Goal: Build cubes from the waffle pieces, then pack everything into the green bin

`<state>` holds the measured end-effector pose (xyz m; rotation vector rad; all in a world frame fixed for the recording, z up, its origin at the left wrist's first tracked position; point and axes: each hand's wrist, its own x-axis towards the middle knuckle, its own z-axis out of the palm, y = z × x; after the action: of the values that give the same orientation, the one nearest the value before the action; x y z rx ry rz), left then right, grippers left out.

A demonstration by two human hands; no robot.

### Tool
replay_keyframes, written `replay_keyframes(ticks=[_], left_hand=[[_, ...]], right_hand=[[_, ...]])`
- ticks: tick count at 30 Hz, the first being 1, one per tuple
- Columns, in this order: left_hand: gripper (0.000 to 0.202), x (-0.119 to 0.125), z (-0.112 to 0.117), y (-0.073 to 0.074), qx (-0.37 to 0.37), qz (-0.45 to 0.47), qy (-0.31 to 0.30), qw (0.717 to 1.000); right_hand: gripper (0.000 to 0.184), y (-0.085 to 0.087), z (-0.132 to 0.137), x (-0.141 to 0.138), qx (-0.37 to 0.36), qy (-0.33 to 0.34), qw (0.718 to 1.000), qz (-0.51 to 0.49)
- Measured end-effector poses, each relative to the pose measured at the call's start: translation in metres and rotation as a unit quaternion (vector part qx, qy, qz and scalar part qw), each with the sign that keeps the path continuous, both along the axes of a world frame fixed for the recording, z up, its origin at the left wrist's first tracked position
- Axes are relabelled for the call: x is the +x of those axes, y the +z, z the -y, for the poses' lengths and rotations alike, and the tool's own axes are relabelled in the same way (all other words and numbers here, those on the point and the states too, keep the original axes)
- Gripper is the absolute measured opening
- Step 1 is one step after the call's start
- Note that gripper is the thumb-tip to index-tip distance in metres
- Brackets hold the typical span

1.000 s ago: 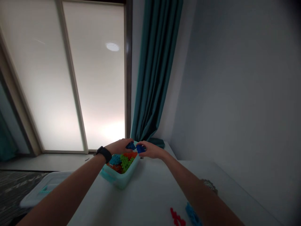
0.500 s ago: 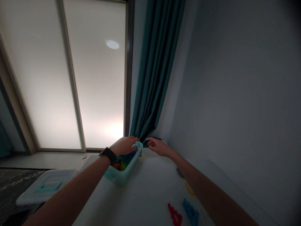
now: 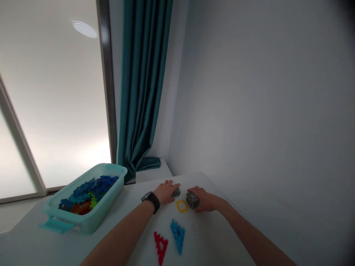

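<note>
My left hand (image 3: 165, 191), with a black watch on its wrist, rests on the white table (image 3: 50, 247) with its fingers closed on a small grey piece (image 3: 176, 192). A little to the right, my right hand (image 3: 203, 200) is wrapped around a grey block cluster (image 3: 192, 200). Between and just below the two hands lies a yellow square frame piece (image 3: 182, 206). Nearer to me lie a blue triangle piece (image 3: 177, 235) and a red triangle piece (image 3: 161, 247).
A teal plastic bin (image 3: 83, 221) with several blue, green and orange pieces stands at the left. A small pale piece (image 3: 194, 229) lies beside the blue triangle. A teal curtain (image 3: 141, 88) hangs at the back beside a bright window; a grey wall runs along the right.
Both hands have left the teal bin and moved right, down onto the table, where each now grips a grey piece. The view has swung right, so the bin sits at the left.
</note>
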<state>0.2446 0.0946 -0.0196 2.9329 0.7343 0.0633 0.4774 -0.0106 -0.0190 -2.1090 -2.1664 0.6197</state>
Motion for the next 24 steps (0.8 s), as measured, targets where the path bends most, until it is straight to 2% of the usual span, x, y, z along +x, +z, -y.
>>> replay_keyframes(ticks=[3, 7, 9, 14, 16, 19, 22, 24], left_hand=[[0.076, 0.021, -0.007, -0.011, -0.009, -0.014, 0.001, 1.000], [0.058, 0.029, -0.017, -0.015, -0.015, -0.034, -0.014, 0.999], [0.052, 0.025, -0.019, -0.015, -0.018, -0.043, -0.024, 0.999], [0.046, -0.003, -0.017, -0.007, -0.022, -0.046, -0.032, 0.998], [0.046, -0.018, -0.018, 0.002, -0.023, -0.039, -0.031, 0.999], [0.046, -0.045, -0.022, 0.025, -0.024, -0.020, -0.026, 0.999], [0.051, -0.082, -0.026, 0.056, -0.023, 0.006, -0.013, 1.000], [0.053, -0.115, -0.028, 0.077, -0.021, 0.024, 0.003, 0.999]], right_hand=[[0.098, -0.010, 0.000, -0.003, 0.006, 0.000, 1.000, -0.024], [0.063, -0.012, -0.007, -0.011, 0.009, 0.013, 0.999, -0.038], [0.052, -0.011, -0.009, -0.014, 0.009, 0.013, 0.999, -0.042], [0.044, -0.006, -0.011, -0.014, 0.005, -0.001, 0.998, -0.059], [0.042, 0.000, -0.013, -0.017, 0.006, -0.004, 0.997, -0.073], [0.042, 0.015, -0.022, -0.032, 0.014, 0.011, 0.995, -0.102], [0.041, 0.036, -0.039, -0.062, 0.025, 0.048, 0.989, -0.139], [0.037, 0.051, -0.053, -0.092, 0.028, 0.079, 0.983, -0.165]])
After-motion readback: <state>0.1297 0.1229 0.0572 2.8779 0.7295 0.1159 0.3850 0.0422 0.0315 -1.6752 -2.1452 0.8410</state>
